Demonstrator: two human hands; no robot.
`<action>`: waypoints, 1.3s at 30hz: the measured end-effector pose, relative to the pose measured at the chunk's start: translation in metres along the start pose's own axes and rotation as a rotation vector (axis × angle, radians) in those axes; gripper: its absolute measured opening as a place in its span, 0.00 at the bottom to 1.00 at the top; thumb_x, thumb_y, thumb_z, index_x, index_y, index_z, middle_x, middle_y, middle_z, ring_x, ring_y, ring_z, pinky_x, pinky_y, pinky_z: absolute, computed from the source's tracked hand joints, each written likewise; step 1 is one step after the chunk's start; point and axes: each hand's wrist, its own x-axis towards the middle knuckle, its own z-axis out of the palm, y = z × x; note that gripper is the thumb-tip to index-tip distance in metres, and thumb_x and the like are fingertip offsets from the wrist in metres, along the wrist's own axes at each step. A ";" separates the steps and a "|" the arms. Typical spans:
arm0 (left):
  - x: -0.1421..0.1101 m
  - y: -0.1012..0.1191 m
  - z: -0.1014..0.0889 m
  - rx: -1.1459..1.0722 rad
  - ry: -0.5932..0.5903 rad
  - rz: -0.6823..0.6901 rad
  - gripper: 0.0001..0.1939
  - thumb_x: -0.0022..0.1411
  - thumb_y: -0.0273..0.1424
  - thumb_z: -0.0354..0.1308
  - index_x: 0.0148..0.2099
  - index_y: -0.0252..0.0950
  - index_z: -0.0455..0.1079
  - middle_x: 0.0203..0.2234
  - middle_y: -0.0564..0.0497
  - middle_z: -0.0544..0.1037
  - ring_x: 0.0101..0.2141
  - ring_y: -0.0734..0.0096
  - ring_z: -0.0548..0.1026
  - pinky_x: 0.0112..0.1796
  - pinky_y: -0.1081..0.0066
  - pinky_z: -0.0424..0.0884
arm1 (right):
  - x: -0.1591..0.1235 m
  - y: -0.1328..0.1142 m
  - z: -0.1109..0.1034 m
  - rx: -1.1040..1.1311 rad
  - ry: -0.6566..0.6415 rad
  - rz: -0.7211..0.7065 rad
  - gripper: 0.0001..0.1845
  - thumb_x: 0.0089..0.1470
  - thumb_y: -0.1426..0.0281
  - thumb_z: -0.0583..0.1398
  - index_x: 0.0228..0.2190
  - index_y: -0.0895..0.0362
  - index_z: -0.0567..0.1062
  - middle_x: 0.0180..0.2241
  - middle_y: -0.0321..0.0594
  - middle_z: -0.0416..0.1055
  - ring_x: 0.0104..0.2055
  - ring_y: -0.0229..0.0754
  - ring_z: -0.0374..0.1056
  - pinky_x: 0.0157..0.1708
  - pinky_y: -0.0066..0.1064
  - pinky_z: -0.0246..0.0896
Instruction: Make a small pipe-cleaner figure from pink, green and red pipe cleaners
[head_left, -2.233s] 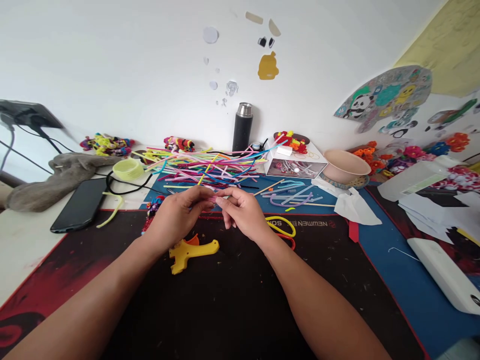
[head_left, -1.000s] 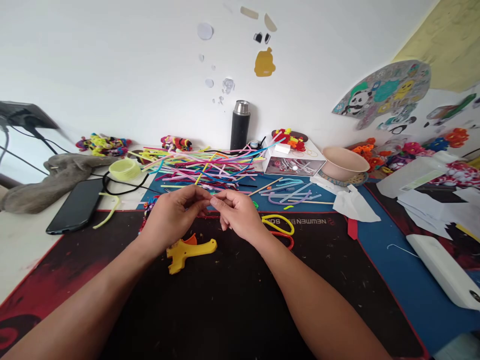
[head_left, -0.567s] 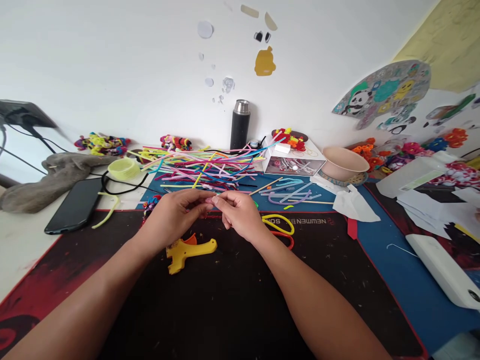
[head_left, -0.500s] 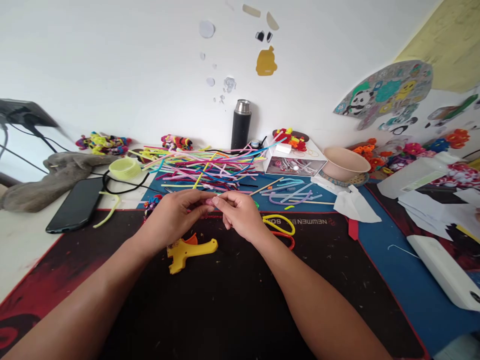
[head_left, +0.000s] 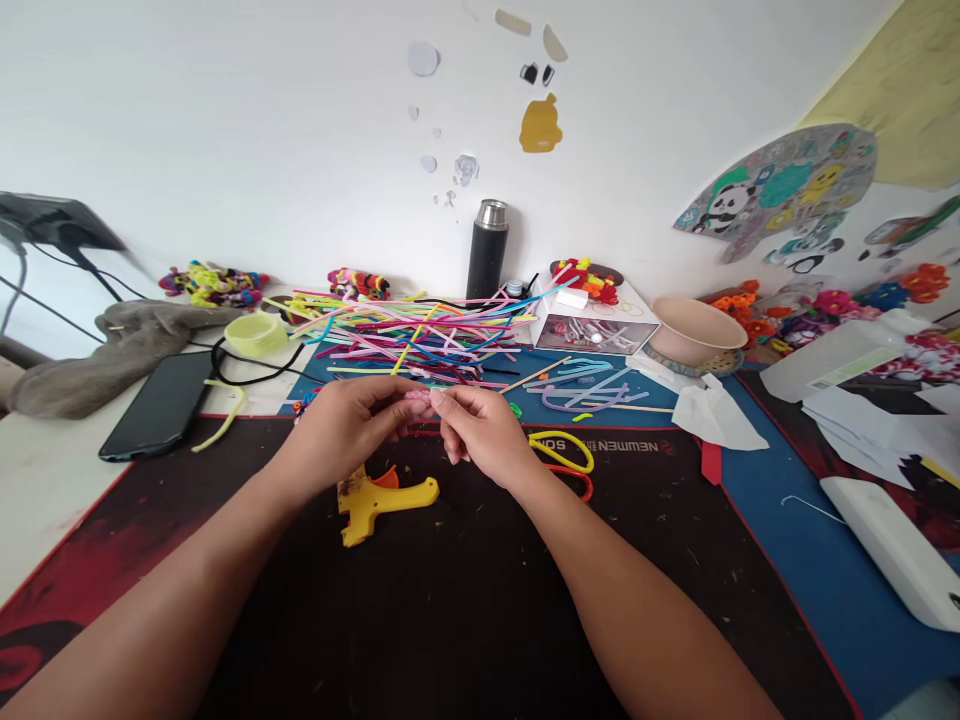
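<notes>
Pinching a small pink piece (head_left: 418,397) between the nearly closed fingertips of left hand (head_left: 337,430) and right hand (head_left: 484,425), equally close to both. Too covered to tell its long axis. Beyond, towards the wall, to loose pipe cleaners (head_left: 442,345).

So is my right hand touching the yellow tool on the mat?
Apart. The head view shows a strip of dark mat between the right hand and the nearest end of the yellow tool.

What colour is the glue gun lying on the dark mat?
The glue gun is yellow with an orange trigger, seen best in the head view.
</notes>
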 end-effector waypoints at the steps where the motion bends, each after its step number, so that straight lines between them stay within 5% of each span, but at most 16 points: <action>1: 0.001 0.000 0.000 -0.046 -0.007 -0.047 0.22 0.70 0.52 0.60 0.41 0.38 0.81 0.28 0.51 0.83 0.26 0.66 0.79 0.29 0.71 0.73 | 0.000 -0.001 0.000 0.008 0.002 -0.010 0.24 0.66 0.48 0.60 0.32 0.55 0.75 0.17 0.28 0.66 0.17 0.34 0.63 0.20 0.26 0.54; 5: 0.004 -0.001 -0.001 -0.197 -0.048 -0.152 0.29 0.68 0.58 0.61 0.30 0.38 0.74 0.22 0.52 0.79 0.23 0.67 0.77 0.28 0.71 0.73 | -0.001 -0.004 0.000 0.021 0.027 -0.044 0.21 0.65 0.49 0.63 0.37 0.56 0.77 0.19 0.28 0.67 0.17 0.33 0.64 0.19 0.25 0.53; 13: 0.003 0.000 0.002 -0.176 -0.069 -0.147 0.32 0.67 0.63 0.57 0.30 0.39 0.74 0.19 0.52 0.78 0.21 0.67 0.76 0.25 0.71 0.72 | 0.000 -0.003 0.002 0.028 0.029 -0.046 0.21 0.64 0.52 0.65 0.47 0.55 0.79 0.23 0.28 0.70 0.18 0.33 0.65 0.19 0.25 0.56; 23: 0.002 0.003 0.003 -0.237 -0.160 -0.126 0.31 0.67 0.62 0.58 0.32 0.38 0.75 0.23 0.50 0.79 0.24 0.66 0.77 0.26 0.71 0.74 | 0.000 -0.005 0.000 -0.002 0.053 -0.082 0.20 0.61 0.51 0.67 0.39 0.56 0.81 0.23 0.30 0.72 0.16 0.32 0.63 0.18 0.26 0.54; 39: 0.000 0.005 0.004 -0.091 -0.115 -0.093 0.29 0.72 0.58 0.54 0.30 0.39 0.73 0.19 0.53 0.75 0.21 0.68 0.73 0.24 0.72 0.69 | 0.000 -0.007 0.000 0.020 0.012 -0.054 0.20 0.62 0.50 0.65 0.39 0.55 0.78 0.18 0.26 0.67 0.16 0.33 0.62 0.19 0.26 0.54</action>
